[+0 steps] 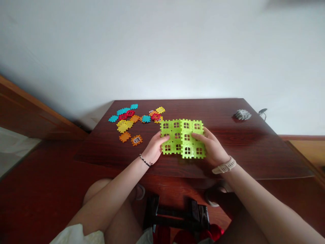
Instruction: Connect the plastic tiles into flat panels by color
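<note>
A structure of joined lime-green building panels (187,145) with small window openings is held up above the table's front part. It is bent along a vertical line, so two walls meet at an angle. My left hand (154,147) grips its left edge, thumb on the front face and the other fingers hidden behind. At the opposite edge my right hand (213,145) grips the right wall, its thumb across the front. Both hands are closed on the panels.
On the dark wooden table (254,149), loose panels lie at the left: blue ones (123,111), yellow ones (123,127), red ones (130,113) and orange ones (125,137). A grey-white piled object (243,114) sits at the far right. Behind the table stands a white wall (162,51).
</note>
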